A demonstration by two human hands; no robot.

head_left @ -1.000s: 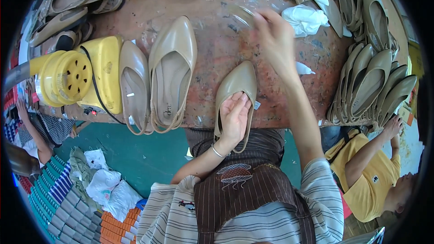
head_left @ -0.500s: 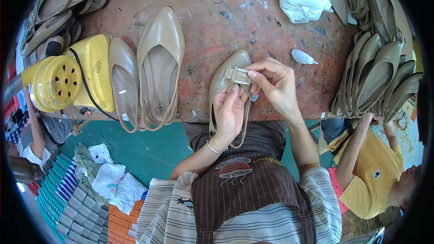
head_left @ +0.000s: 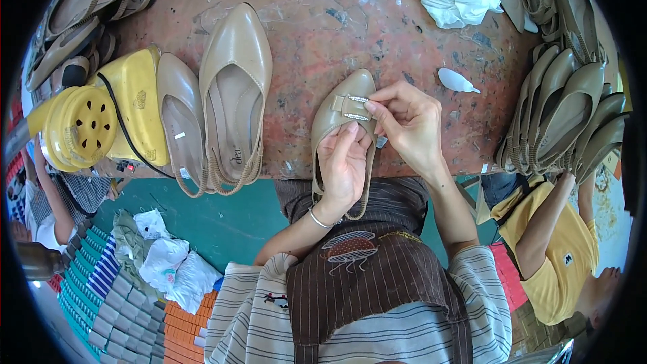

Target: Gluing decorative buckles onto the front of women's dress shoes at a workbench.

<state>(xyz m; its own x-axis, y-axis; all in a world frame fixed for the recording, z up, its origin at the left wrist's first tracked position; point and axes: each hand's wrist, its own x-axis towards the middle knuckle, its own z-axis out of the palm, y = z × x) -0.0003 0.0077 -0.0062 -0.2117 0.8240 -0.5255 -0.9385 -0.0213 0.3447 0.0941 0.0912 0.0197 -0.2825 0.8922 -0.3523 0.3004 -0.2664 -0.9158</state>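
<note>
A beige pointed slingback shoe [head_left: 346, 85] lies in front of me at the table's near edge, toe pointing away. My left hand [head_left: 344, 165] is closed on its front opening, fingers partly hidden inside and thumb near the upper edge. On the toe sits a beige bow ornament [head_left: 339, 103] with a sparkling rectangular buckle [head_left: 356, 117]. My right hand [head_left: 410, 120] pinches the right end of this ornament between thumb and fingers. Just right of the shoe, the small white squeeze bottle [head_left: 455, 81] rests on its side.
Two more beige slingbacks [head_left: 237, 40] lie to the left beside a yellow machine [head_left: 138, 104] with a black cable. Stacked shoes [head_left: 559, 104] fill the right side, near a crumpled white bag [head_left: 458, 1]. Co-workers sit at both sides; one wears a yellow shirt [head_left: 552, 256].
The ornament lies flatter on the toe, and its sparkling buckle faces up more fully. My right fingers keep their pinch on its end. The left hand stays on the shoe.
</note>
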